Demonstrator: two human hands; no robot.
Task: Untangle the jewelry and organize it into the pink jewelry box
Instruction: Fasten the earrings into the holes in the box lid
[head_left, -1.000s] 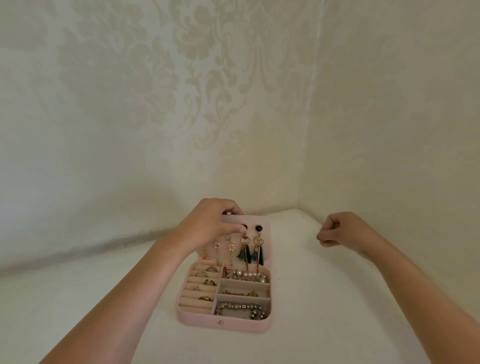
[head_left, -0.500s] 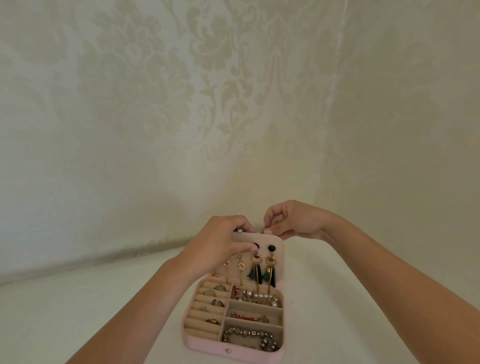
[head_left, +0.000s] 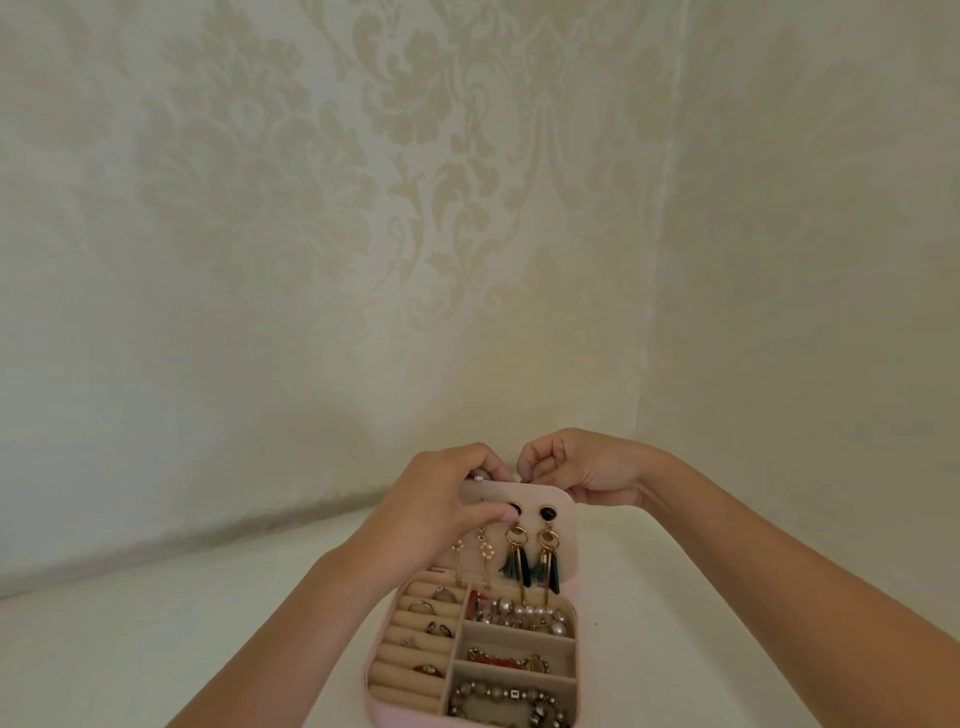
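The pink jewelry box (head_left: 569, 551) stands open on the white surface, lid upright. Dark tassel earrings (head_left: 530, 564) and thin gold drop earrings (head_left: 470, 558) hang on the lid's inside. The base holds rings (head_left: 423, 618) in padded rolls on the left, and pearl beads (head_left: 524, 616), a reddish bracelet (head_left: 506, 662) and a beaded bracelet (head_left: 506, 699) on the right. My left hand (head_left: 441, 499) grips the lid's top left edge, thumb on its inner face. My right hand (head_left: 576, 467) pinches at the lid's top edge; whatever it pinches is too small to make out.
The box sits in a corner between two walls with cream damask wallpaper (head_left: 415, 208). The white surface (head_left: 182, 623) stretches out left and right of the box.
My right hand has come in from the right to the lid's top edge and now pinches there. My left hand has stayed on the lid. The camera has tilted up a little.
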